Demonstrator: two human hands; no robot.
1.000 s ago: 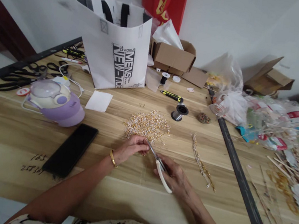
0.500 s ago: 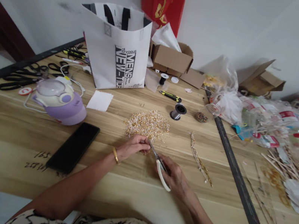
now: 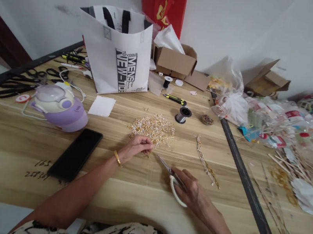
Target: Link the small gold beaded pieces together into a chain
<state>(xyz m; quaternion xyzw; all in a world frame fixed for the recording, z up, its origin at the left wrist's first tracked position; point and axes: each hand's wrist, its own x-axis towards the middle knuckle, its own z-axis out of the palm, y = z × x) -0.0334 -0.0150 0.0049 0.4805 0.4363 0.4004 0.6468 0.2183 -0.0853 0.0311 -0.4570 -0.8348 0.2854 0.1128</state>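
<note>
My right hand [image 3: 189, 187] is wrapped round a pair of scissors [image 3: 176, 189] with white handles. The blades point up and left, their tips a short way from my left hand. My left hand [image 3: 136, 147], with a gold bangle on its wrist, is closed in a pinch; small gold beaded bits [image 3: 147, 154] show just below the fingertips. Right behind that hand lies a loose pile of gold and clear beads [image 3: 155, 126]. To the right, beaded strands [image 3: 204, 162] in gold and silver lie stretched out on the wooden table [image 3: 131, 200].
A spool of wire [image 3: 183, 115] and a yellow cutter knife [image 3: 174, 99] lie behind the beads. At left are a black phone [image 3: 75, 155] and a purple-and-white device [image 3: 59, 107]. A white bag [image 3: 115, 59] stands behind. Plastic bottles [image 3: 293, 119] crowd the right side.
The scissors have drawn back from my left fingers, moving right and down with my right hand. My left hand stays pinched near the bead pile. The view has shifted slightly.
</note>
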